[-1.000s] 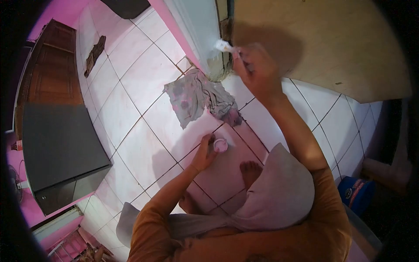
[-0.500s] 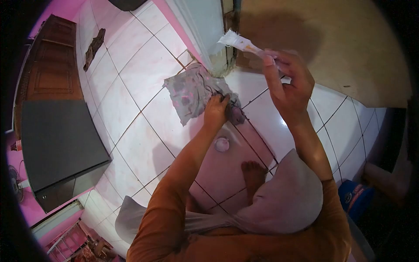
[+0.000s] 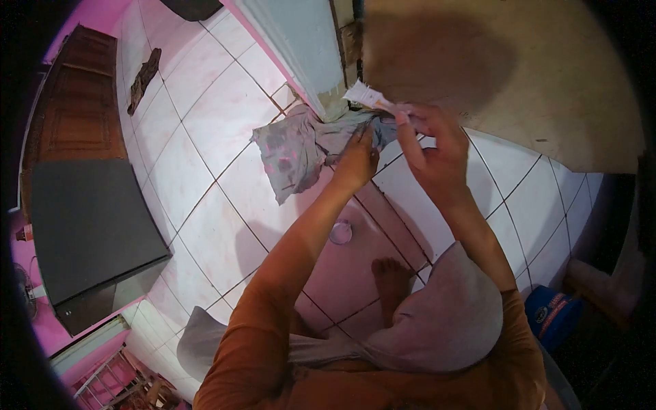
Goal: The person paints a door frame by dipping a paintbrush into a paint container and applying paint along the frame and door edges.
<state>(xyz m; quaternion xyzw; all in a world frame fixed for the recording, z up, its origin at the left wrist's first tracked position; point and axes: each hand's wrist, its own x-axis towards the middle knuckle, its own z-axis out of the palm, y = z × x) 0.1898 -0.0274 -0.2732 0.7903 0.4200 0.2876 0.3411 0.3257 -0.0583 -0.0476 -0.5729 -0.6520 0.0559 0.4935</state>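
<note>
My right hand point(image 3: 441, 150) pinches the handle of a paintbrush point(image 3: 367, 96) between thumb and fingers, its white-coated bristles pointing up and left near the foot of the door frame point(image 3: 301, 48). A grey, paint-stained rag point(image 3: 290, 150) is spread on the floor tiles and bunched against the base of that frame. With closed fingers, my left hand point(image 3: 359, 160) grips the rag's bunched right part, just left of and below the brush. On the floor below my left hand stands a small round container point(image 3: 340, 231) with pale contents.
A light brown door panel point(image 3: 547, 96) fills the upper right. My bare foot point(image 3: 393, 280) is on the tiles near the container. To the right sits a blue bucket point(image 3: 550, 314); at left, a black cabinet point(image 3: 96, 225). A dark, crumpled strip point(image 3: 145, 80) lies at upper left.
My left hand has moved up and right, carrying the rag's bunched part closer to the frame's base. The brush and my right hand have come lower and nearer to the left hand.
</note>
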